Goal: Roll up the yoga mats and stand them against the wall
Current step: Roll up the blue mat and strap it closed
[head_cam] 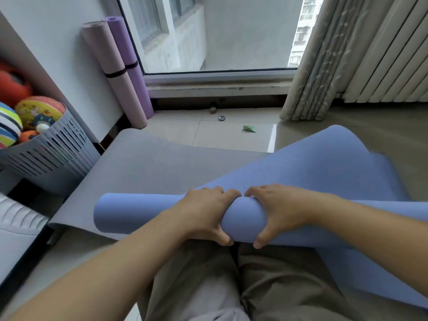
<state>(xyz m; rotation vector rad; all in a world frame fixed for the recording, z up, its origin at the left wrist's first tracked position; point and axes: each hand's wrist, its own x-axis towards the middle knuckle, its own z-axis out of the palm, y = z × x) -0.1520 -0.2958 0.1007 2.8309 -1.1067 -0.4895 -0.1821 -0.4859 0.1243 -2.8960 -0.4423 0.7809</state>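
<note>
Head view: left hand and right hand clamp the half-rolled blue yoga mat above a grey mat; crowded central grips risk loose, telescoping ends.

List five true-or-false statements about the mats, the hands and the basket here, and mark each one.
1. The left hand and right hand both grip the blue mat. True.
2. The blue mat is fully rolled. False: part of it spreads unrolled to the right.
3. A pink mat and a purple mat stand rolled beside the window. True.
4. The grey mat is rolled up. False: it lies flat on the floor.
5. The basket holds towels. False: it holds balls.
</note>
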